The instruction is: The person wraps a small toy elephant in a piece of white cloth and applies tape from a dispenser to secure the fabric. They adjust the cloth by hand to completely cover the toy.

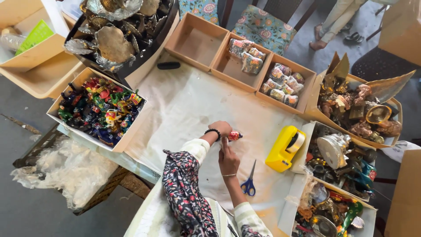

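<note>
My left hand (pixel 220 128), with a black bead bracelet at its wrist, is closed around a small red and multicoloured figurine (pixel 235 136) just above the white cloth-covered table (pixel 184 105). From below, my right hand (pixel 228 159) reaches up, its fingers pressed against the same figurine. A thin bangle sits on that wrist. Most of the figurine is hidden by the fingers.
A yellow tape dispenser (pixel 285 149) and blue-handled scissors (pixel 249 184) lie to the right. A box of colourful figurines (pixel 98 109) stands left. Cardboard boxes behind hold wrapped items (pixel 246 56), one empty (pixel 195 41). Boxes of brass ornaments (pixel 359 109) line the right. Another person's feet (pixel 322 37) are beyond.
</note>
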